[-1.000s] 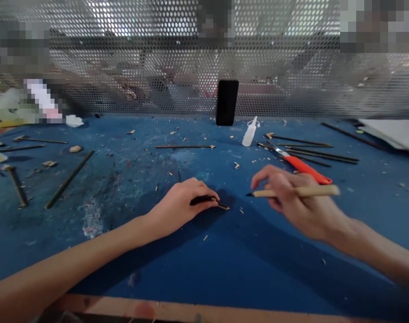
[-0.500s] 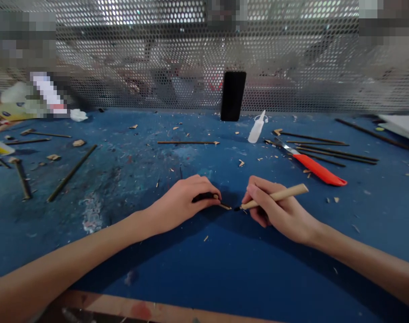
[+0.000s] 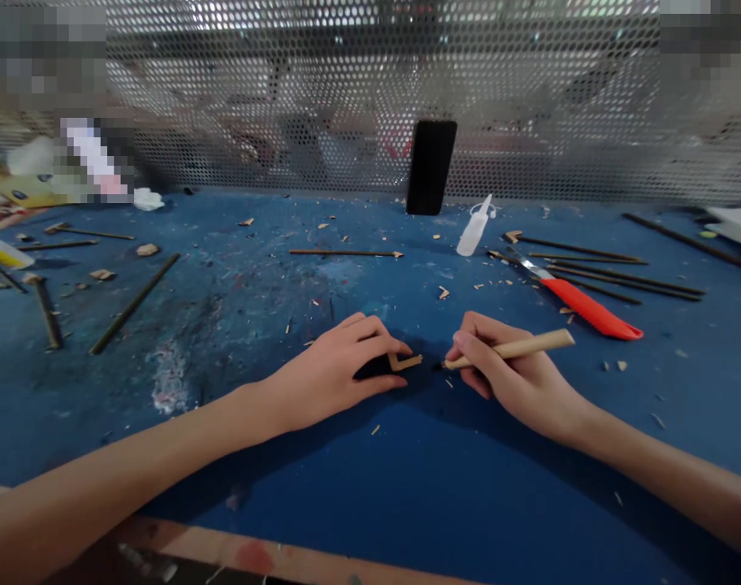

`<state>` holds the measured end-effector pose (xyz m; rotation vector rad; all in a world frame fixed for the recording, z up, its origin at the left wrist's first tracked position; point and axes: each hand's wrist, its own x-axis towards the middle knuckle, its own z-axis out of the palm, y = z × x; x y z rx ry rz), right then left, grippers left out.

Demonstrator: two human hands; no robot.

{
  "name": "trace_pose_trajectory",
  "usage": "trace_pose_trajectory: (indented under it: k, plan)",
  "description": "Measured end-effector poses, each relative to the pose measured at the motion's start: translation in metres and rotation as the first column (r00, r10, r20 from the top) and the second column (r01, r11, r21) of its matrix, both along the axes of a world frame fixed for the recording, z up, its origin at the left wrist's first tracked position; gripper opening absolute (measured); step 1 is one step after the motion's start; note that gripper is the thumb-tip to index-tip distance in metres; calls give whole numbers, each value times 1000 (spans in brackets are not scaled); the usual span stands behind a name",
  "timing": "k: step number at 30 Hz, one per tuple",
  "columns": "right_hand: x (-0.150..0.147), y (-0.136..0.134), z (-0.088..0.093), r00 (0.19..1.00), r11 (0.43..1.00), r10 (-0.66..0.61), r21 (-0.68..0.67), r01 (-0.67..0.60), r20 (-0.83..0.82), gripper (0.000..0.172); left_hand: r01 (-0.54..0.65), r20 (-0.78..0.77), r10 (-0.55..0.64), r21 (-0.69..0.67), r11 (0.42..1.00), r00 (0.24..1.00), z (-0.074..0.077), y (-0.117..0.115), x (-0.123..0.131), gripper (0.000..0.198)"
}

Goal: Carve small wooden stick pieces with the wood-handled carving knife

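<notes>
My left hand (image 3: 340,370) rests on the blue worktop (image 3: 370,463), its fingers pinched round a small angled wooden piece (image 3: 403,361) whose pale tip sticks out to the right. My right hand (image 3: 513,378) grips a wooden-handled brush (image 3: 517,349) like a pen. The brush's dark tip points left and sits just beside the wooden piece, a small gap between them.
An orange-handled knife (image 3: 583,309) and several thin dark sticks (image 3: 595,272) lie at the right. A white glue bottle (image 3: 474,231) and a black phone (image 3: 431,166) stand near the mesh screen (image 3: 370,97). More sticks (image 3: 132,302) and wood chips lie at the left.
My right hand brought the brush down and left to the wooden piece. My left hand turned the piece so its angled end shows.
</notes>
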<state>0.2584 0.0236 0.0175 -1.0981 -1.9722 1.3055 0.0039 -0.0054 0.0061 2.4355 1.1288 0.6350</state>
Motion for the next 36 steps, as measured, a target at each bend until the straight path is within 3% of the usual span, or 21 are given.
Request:
trace_pose_trajectory:
  k: [8,13,20,27,29,32,36]
  plan:
    - [-2,2,2,998,999,31,37,-34,58,40,-10,-126,41,242,970,991,5,-6,1,26]
    - [-1,1,5,990,991,86,96,-97,109,39,32,-134,7,287,957,991,5,-5,5,27]
    - [-3,2,0,1000,998,30,-63,-30,-4,36,38,-132,10,355,934,991,6,-1,8,23]
    - [-3,3,-2,998,993,34,-111,-39,-54,36,112,-152,-72,274,955,986,10,-1,0,25]
    - [-2,1,0,994,997,5,-78,-14,-107,36,64,-76,-48,226,972,996,9,-2,1,23]
    - [1,-1,1,978,998,-69,-11,68,-196,38,-77,104,74,30,997,992,8,-4,5,19]
    - [3,-2,0,981,999,-49,-26,46,-186,42,-109,163,145,-209,972,976,8,-5,10,23]
